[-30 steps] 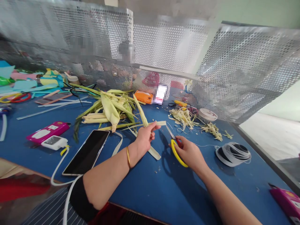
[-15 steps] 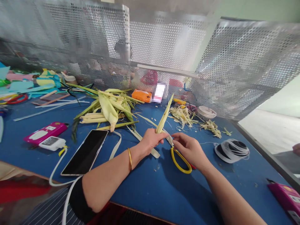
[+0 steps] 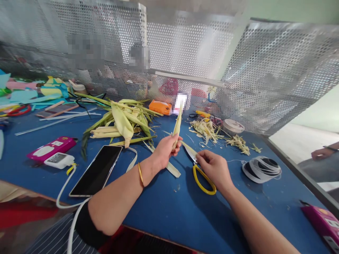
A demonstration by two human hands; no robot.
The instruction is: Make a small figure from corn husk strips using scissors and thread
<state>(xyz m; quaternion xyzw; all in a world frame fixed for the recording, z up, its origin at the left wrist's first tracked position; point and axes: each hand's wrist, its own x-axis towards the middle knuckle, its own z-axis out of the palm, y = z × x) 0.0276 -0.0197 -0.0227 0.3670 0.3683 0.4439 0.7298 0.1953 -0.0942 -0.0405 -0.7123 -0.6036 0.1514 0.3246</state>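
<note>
My left hand [image 3: 166, 147] is closed around a pale green corn husk [image 3: 178, 123], its pointed tip upward. A narrow husk strip [image 3: 188, 147] runs from beside that hand to the fingertips of my right hand [image 3: 213, 165], which are pinched together. Scissors with a yellow handle loop [image 3: 204, 180] hang at my right hand, their blades pointing up and left beneath the strip; the other loop is hidden behind the hand. A flat cut piece of husk [image 3: 173, 170] lies on the table under my left hand.
A heap of corn husks [image 3: 123, 123] lies at back left. A phone [image 3: 97, 171], a magenta device [image 3: 51, 149] and a white cable are near my left arm. Husk scraps [image 3: 206, 130] and a spool of white cord [image 3: 262, 170] are on the right. Another person's hand [image 3: 321, 152] shows at far right.
My left hand has turned the husk upright from its earlier flatter position. My right fingers have moved from gripping the scissor handles to pinching a strip, which now stretches between my hands.
</note>
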